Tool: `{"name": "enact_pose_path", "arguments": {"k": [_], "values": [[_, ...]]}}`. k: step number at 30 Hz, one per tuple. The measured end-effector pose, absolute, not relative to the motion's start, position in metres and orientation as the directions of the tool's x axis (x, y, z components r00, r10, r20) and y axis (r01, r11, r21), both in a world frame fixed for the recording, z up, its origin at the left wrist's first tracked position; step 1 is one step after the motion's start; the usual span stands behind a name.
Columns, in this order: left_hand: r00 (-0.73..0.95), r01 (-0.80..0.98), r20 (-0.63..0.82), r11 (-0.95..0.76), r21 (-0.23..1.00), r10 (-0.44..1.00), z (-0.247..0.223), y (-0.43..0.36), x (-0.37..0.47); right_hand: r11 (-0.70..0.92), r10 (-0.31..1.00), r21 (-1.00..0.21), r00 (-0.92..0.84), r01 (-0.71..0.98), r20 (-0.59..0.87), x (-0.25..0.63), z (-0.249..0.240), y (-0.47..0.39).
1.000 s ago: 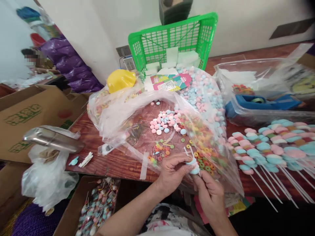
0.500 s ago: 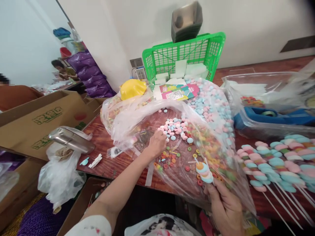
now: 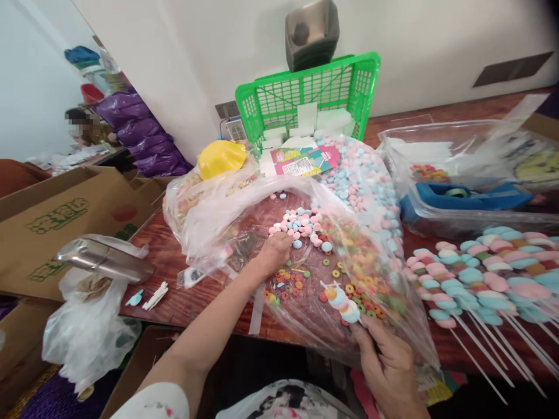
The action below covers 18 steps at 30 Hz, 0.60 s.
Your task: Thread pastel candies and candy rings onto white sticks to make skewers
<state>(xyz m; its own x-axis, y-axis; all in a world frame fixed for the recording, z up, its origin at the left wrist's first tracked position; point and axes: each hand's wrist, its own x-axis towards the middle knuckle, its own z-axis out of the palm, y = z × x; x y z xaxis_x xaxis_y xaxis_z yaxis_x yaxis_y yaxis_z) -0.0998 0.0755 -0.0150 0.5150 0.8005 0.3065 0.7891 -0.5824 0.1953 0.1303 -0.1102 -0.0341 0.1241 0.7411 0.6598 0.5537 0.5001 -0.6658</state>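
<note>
My left hand (image 3: 276,252) is at the near left edge of a pile of pink, white and blue candies (image 3: 301,224), its fingers bent inward; what they hold, if anything, is hidden. My right hand (image 3: 384,355) grips the lower end of a candy skewer (image 3: 343,304), which tilts up and to the left with blue, white, pink and orange pieces threaded on its stick. Small ring candies (image 3: 290,283) lie on the clear plastic between the hands, and more rings lie just beyond the skewer.
Finished-looking candy skewers (image 3: 476,279) lie at the right, by a clear bin (image 3: 458,221) with a blue tape dispenser (image 3: 476,195). Behind stand a green basket (image 3: 305,87) and a bag of candies (image 3: 367,180). A metal flask (image 3: 105,259) and cardboard box (image 3: 65,221) are left.
The view has shifted, moving most things left in the picture. The skewer in my right hand tilts further left. My left hand remains at the candy pile.
</note>
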Motion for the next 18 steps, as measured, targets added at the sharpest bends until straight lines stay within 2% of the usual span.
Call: {"name": "enact_pose_path", "arguments": {"k": [5, 10, 15, 16, 18], "values": [[0.516, 0.796, 0.271, -0.572, 0.198, 0.812, -0.016, 0.064, -0.110, 0.447, 0.782, -0.725, 0.166, 0.523, 0.601, 0.130, -0.033, -0.111], [0.495, 0.806, 0.254, -0.548, 0.223, 0.831, -0.014, 0.082, -0.109, 0.453, 0.783, -0.706, 0.136, 0.544, 0.607, 0.127, -0.038, -0.108], [0.481, 0.773, 0.292, -0.557, 0.303, 0.827, -0.011, 0.087, -0.104, 0.419, 0.783, -0.704, 0.164, 0.574, 0.600, 0.128, -0.043, -0.105], [0.457, 0.769, 0.312, -0.546, 0.332, 0.833, -0.009, 0.082, -0.102, 0.411, 0.786, -0.705, 0.167, 0.577, 0.595, 0.128, -0.044, -0.105], [0.341, 0.707, 0.338, -0.477, 0.523, 0.877, -0.002, 0.067, -0.096, 0.405, 0.796, -0.714, 0.164, 0.572, 0.582, 0.127, -0.043, -0.106]]}}
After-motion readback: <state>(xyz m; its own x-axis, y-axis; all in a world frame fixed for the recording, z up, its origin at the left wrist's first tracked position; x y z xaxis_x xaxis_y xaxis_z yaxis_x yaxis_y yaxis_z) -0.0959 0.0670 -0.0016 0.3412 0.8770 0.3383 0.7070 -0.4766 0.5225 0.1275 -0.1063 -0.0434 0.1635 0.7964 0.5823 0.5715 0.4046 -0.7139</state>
